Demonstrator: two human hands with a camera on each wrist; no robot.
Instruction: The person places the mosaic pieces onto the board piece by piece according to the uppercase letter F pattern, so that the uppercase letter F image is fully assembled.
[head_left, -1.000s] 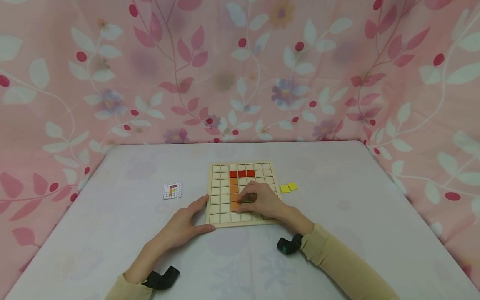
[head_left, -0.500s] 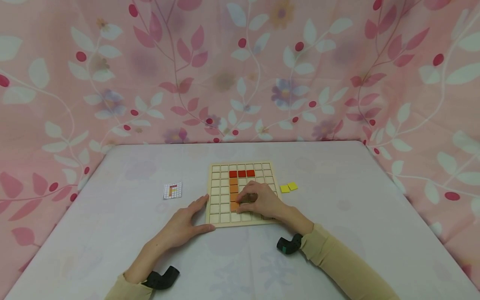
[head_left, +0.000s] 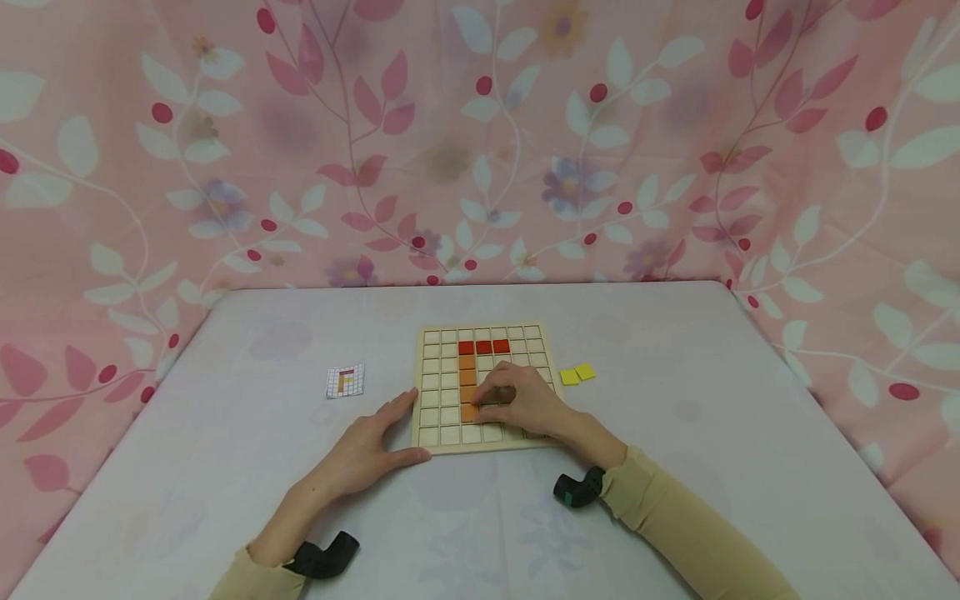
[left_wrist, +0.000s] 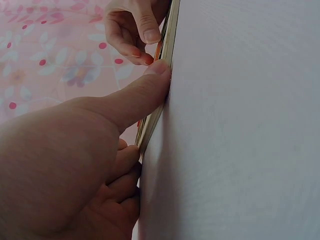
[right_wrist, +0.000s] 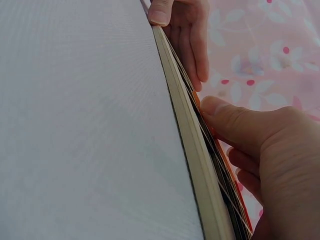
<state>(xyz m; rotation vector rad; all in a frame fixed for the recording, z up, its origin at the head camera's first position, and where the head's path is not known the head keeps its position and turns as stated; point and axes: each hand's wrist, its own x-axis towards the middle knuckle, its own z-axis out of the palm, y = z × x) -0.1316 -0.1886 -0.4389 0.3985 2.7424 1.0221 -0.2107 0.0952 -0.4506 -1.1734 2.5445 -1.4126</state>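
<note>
A pale wooden grid board (head_left: 438, 437) lies flat on the table in the head view. Three red tiles (head_left: 483, 347) form a row near its far side, and several orange tiles (head_left: 467, 377) run down a column from the left red one. My right hand (head_left: 528, 402) is over the board, its thumb and index finger pinching the nearest orange tile (head_left: 468, 413) in the column. That hand covers part of the grid. My left hand (head_left: 363, 454) touches the board's left edge and near-left corner with extended fingers and thumb (left_wrist: 145, 92).
Two yellow tiles (head_left: 577, 375) lie just right of the board. To its left is a small printed card (head_left: 345, 382) with a coloured grid pattern. A pale cloth covers the table (head_left: 247, 467), and a pink floral curtain (head_left: 450, 150) hangs behind.
</note>
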